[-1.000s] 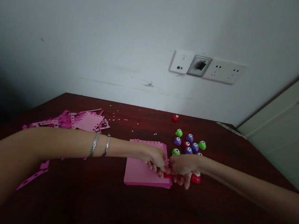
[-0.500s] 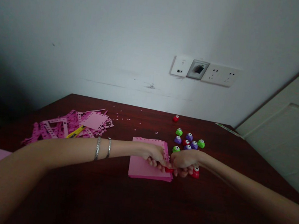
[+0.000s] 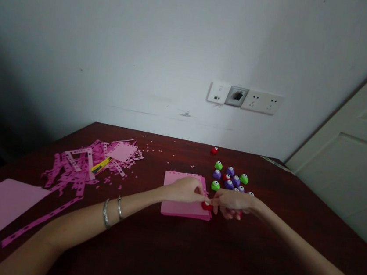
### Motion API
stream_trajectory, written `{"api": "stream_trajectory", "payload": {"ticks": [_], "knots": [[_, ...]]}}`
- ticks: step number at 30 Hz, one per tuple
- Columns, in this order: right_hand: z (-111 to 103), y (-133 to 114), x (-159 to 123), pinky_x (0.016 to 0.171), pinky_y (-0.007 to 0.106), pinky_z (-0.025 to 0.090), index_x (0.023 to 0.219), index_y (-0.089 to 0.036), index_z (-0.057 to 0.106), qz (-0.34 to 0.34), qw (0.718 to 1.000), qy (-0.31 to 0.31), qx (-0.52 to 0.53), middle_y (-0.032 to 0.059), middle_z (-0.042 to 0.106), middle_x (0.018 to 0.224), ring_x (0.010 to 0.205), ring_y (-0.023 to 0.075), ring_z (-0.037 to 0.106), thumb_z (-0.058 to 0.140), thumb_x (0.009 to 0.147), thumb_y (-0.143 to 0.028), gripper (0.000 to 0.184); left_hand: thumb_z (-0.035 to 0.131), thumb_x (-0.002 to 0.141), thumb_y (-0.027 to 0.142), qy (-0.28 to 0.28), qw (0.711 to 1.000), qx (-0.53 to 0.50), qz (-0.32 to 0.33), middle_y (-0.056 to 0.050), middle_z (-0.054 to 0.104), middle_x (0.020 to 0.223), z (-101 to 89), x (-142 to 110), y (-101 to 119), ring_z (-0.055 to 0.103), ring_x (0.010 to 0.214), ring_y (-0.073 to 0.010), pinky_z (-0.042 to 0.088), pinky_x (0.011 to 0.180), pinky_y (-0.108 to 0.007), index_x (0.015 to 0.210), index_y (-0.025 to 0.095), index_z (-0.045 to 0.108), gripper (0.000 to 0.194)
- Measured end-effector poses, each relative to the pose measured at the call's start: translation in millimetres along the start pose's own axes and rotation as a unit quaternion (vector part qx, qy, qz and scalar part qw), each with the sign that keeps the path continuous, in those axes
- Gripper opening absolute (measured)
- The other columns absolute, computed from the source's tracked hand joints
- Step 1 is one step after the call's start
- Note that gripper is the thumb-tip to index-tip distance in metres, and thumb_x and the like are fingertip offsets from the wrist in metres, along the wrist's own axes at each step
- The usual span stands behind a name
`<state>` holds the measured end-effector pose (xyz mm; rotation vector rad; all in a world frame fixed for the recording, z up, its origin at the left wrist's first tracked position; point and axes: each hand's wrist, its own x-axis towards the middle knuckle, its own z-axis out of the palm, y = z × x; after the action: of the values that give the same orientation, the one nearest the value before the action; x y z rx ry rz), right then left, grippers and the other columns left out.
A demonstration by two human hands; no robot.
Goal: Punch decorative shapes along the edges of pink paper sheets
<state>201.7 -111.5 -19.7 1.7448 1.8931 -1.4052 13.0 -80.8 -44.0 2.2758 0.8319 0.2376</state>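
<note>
A: Why do your hands meet at the right-hand edge of the pink paper stack [image 3: 178, 206]?

B: The red domed piece [image 3: 206, 206] sits right there, at that edge, and you bring your left hand [image 3: 186, 190] in over the sheets while your right hand [image 3: 233, 200] comes from the other side. That probably lets you steady both paper and piece.

A: How does your grip look?

B: Your left fingers reach to the top of the red piece, with the hand partly curled; whether they pinch it or only press, I can't tell. Your right fingers are bent beside it, their tips too blurred to show how far they open or what they have hold of.

A: And the other coloured domed pieces [image 3: 229, 184]?

B: They cluster beyond your right hand, likely so you can reach them easily. The yellow cutter [image 3: 101, 164] lies over on the left, on the pink strips [image 3: 73, 167], away from your fingers.

A: Which way does the red piece point?

B: Its pale top faces up on the desk [image 3: 157, 253] side nearest your fingertips. You cover too much to show a long axis. Your stack lies flat, roughly square to the desk's far edge, punched holes along its far side.
</note>
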Motion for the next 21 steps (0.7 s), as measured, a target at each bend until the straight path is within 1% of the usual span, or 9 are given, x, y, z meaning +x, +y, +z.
{"api": "stream_trajectory", "payload": {"ticks": [2, 3, 6, 9, 12, 15, 17, 18, 21], "knots": [[4, 2, -1, 0.028, 0.016, 0.036, 0.071, -0.014, 0.055, -0.011, 0.999, 0.039, 0.011, -0.0048, 0.046, 0.042, 0.028, 0.0051, 0.038, 0.048, 0.083, -0.047, 0.036, 0.05, 0.083, 0.048, 0.058, 0.993, 0.096, 0.046, -0.006, 0.059, 0.09, -1.4, -12, 4, 0.052, 0.086, -0.0177, 0.04, 0.074, -0.029, 0.088, 0.014, 0.062, 0.036], [6, 4, 0, 0.028, 0.017, 0.038, 0.069, -0.015, 0.054, -0.014, 0.998, 0.061, 0.015, -0.0048, 0.047, 0.042, 0.028, 0.0054, 0.039, 0.05, 0.081, -0.051, 0.038, 0.049, 0.084, 0.047, 0.072, 0.986, 0.136, 0.066, -0.007, 0.057, 0.095, -1.4, -17, 5, 0.05, 0.092, -0.0193, 0.04, 0.077, -0.03, 0.092, 0.014, 0.061, 0.035], [12, 9, 2, 0.027, 0.018, 0.038, 0.067, -0.016, 0.049, -0.026, 0.992, 0.118, 0.023, -0.0035, 0.049, 0.043, 0.029, 0.0074, 0.044, 0.053, 0.078, -0.058, 0.043, 0.049, 0.084, 0.046, 0.073, 0.973, 0.204, 0.074, -0.01, 0.052, 0.106, 2.1, -28, 3, 0.045, 0.102, -0.0224, 0.039, 0.086, -0.034, 0.103, 0.013, 0.056, 0.038], [14, 16, 1, 0.027, 0.017, 0.037, 0.069, -0.018, 0.046, -0.046, 0.985, 0.158, 0.045, -0.003, 0.051, 0.045, 0.03, 0.008, 0.046, 0.047, 0.08, -0.06, 0.044, 0.044, 0.083, 0.056, 0.065, 0.968, 0.23, 0.075, -0.013, 0.046, 0.116, 7.3, -34, -2, 0.041, 0.108, -0.0257, 0.036, 0.091, -0.039, 0.116, 0.011, 0.049, 0.056], [16, 20, -5, 0.03, 0.017, 0.039, 0.079, -0.018, 0.047, -0.108, 0.972, 0.201, 0.055, -0.0029, 0.053, 0.053, 0.036, 0.0074, 0.047, 0.048, 0.083, -0.054, 0.037, 0.038, 0.08, 0.066, 0.037, 0.968, 0.234, 0.081, -0.018, 0.038, 0.129, 10.3, -39, -5, 0.034, 0.118, -0.0303, 0.03, 0.098, -0.043, 0.13, 0.009, 0.036, 0.075], [20, 23, -10, 0.034, 0.017, 0.04, 0.088, -0.017, 0.051, -0.177, 0.955, 0.238, 0.021, 0.0003, 0.056, 0.068, 0.05, 0.0101, 0.051, 0.056, 0.081, -0.042, 0.027, 0.036, 0.078, 0.07, -0.013, 0.969, 0.232, 0.085, -0.022, 0.025, 0.14, 10.8, -42, -7, 0.021, 0.128, -0.0346, 0.023, 0.103, -0.046, 0.138, 0.006, 0.022, 0.089], [25, 24, -12, 0.042, 0.019, 0.044, 0.096, -0.016, 0.053, -0.209, 0.944, 0.254, -0.013, 0.0027, 0.057, 0.078, 0.059, 0.0117, 0.053, 0.059, 0.079, -0.034, 0.025, 0.034, 0.079, 0.069, -0.043, 0.968, 0.232, 0.088, -0.023, 0.019, 0.143, 10.7, -43, -10, 0.015, 0.132, -0.0351, 0.02, 0.105, -0.045, 0.14, 0.004, 0.015, 0.09], [28, 25, -11, 0.046, 0.02, 0.045, 0.101, -0.016, 0.053, -0.222, 0.94, 0.258, -0.029, 0.0038, 0.057, 0.083, 0.063, 0.0122, 0.054, 0.06, 0.079, -0.03, 0.027, 0.033, 0.081, 0.067, -0.054, 0.967, 0.233, 0.091, -0.024, 0.018, 0.144, 10.7, -43, -11, 0.014, 0.133, -0.0346, 0.019, 0.106, -0.044, 0.14, 0.003, 0.014, 0.089], [35, 26, -10, 0.058, 0.025, 0.048, 0.113, -0.016, 0.051, -0.24, 0.933, 0.261, -0.062, 0.0061, 0.057, 0.093, 0.07, 0.0141, 0.055, 0.059, 0.079, -0.025, 0.036, 0.034, 0.083, 0.063, -0.071, 0.965, 0.233, 0.1, -0.023, 0.02, 0.144, 10.4, -42, -14, 0.017, 0.133, -0.0327, 0.019, 0.106, -0.043, 0.14, 0.005, 0.015, 0.084]]}}
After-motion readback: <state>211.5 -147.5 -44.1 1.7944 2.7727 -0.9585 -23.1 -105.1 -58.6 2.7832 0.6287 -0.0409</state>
